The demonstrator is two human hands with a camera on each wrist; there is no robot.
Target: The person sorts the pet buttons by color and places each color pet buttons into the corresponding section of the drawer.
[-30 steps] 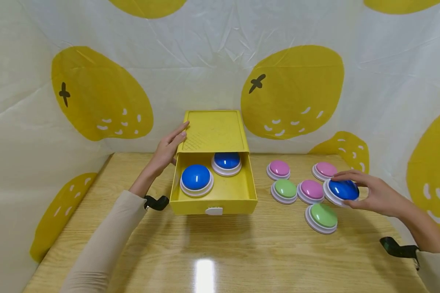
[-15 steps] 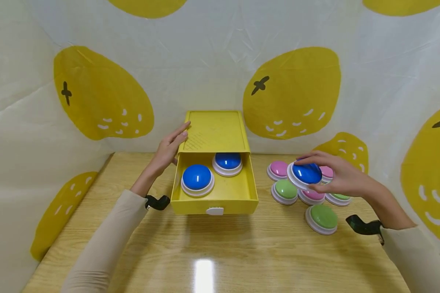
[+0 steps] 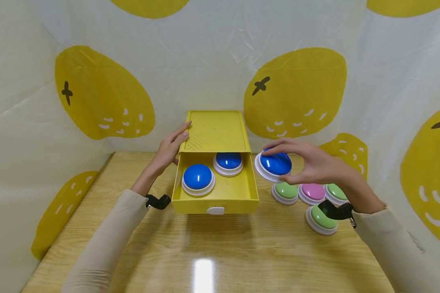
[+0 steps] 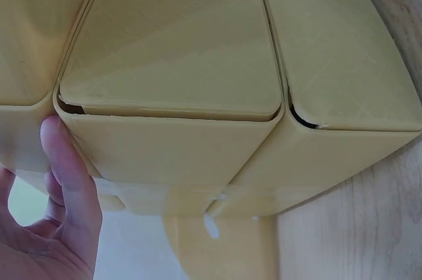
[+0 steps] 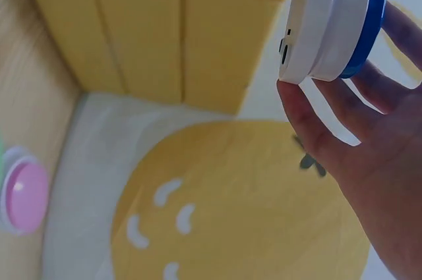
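A yellow box (image 3: 215, 131) stands at the back of the table with its drawer (image 3: 220, 197) pulled out. Two blue dome buttons (image 3: 198, 179) (image 3: 227, 162) lie in the drawer. My left hand (image 3: 168, 149) rests flat against the box's left side, fingers straight; the left wrist view shows a fingertip (image 4: 64, 161) on the box (image 4: 171, 82). My right hand (image 3: 308, 162) grips a third blue dome button (image 3: 274, 165) in the air, just right of the drawer. The right wrist view shows its white base (image 5: 323, 23) between thumb and fingers.
Green and pink dome buttons lie on the wooden table (image 3: 220, 252) right of the box: green (image 3: 285, 192), pink (image 3: 312, 193), green (image 3: 336, 193) and green (image 3: 322, 219). A lemon-print sheet (image 3: 293, 93) walls the back and both sides.
My right hand lifted the blue button off the table at the right and carried it left, up to the drawer's right edge. The left hand stayed on the box.
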